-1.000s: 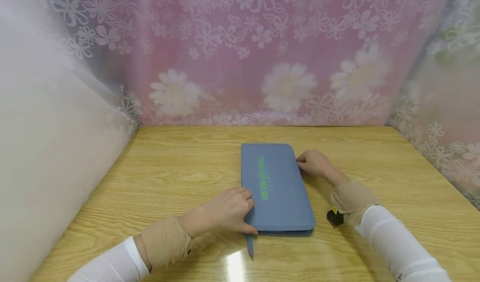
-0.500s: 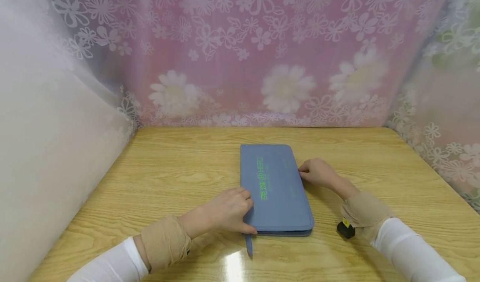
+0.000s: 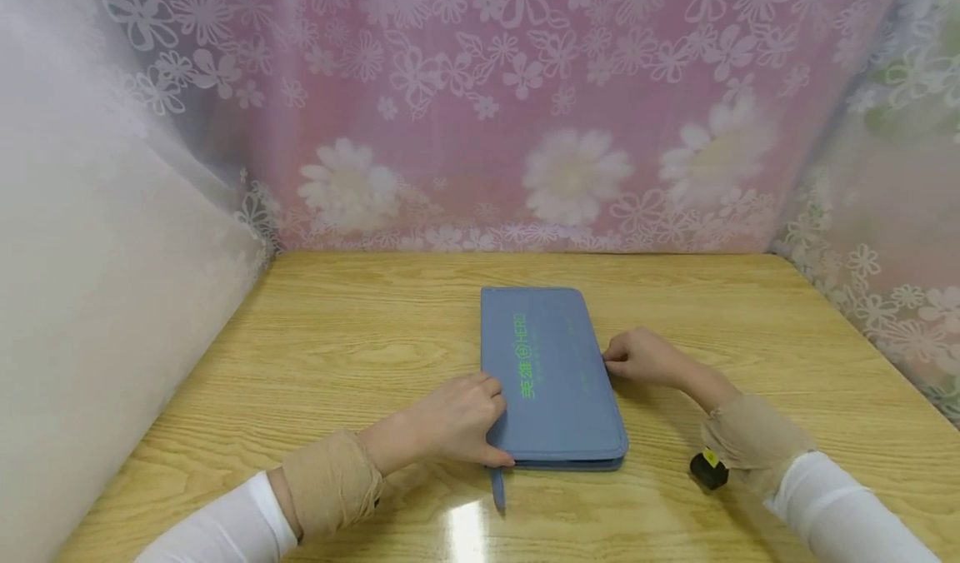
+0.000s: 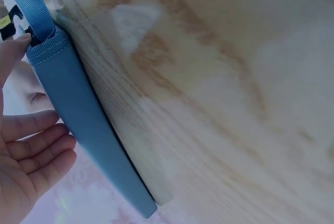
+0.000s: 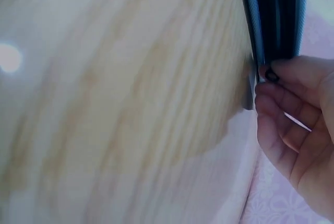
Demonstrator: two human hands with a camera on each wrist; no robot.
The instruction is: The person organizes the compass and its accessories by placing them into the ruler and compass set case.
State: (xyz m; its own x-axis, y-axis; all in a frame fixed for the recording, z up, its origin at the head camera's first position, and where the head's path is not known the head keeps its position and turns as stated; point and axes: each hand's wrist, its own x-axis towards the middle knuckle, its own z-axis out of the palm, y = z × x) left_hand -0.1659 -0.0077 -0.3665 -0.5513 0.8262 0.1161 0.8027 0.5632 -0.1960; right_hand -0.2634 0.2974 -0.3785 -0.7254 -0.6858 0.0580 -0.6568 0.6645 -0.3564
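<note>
A flat blue zip case (image 3: 562, 380) with green HERO lettering lies on the table, its fabric strap loop (image 4: 32, 4) hanging out at the near left corner. My left hand (image 3: 457, 417) holds that corner, thumb at the near end and fingers against the spine. At the case's right side, my right hand (image 3: 652, 359) pinches a small dark zipper pull (image 5: 271, 74) between thumb and forefinger. In the right wrist view the zipper edges (image 5: 253, 15) stand apart above the fingers, with a dark gap between them. What lies inside cannot be made out.
The wood-grain table (image 3: 360, 330) reaches back to a pink flowered curtain (image 3: 465, 130), with pale sheets at both sides. A black object with a yellow mark (image 3: 708, 469) sits at the right wrist's wrap.
My right hand has slid along the case's right edge toward me, away from the far corner. The left hand stays where it was, and the case has barely moved.
</note>
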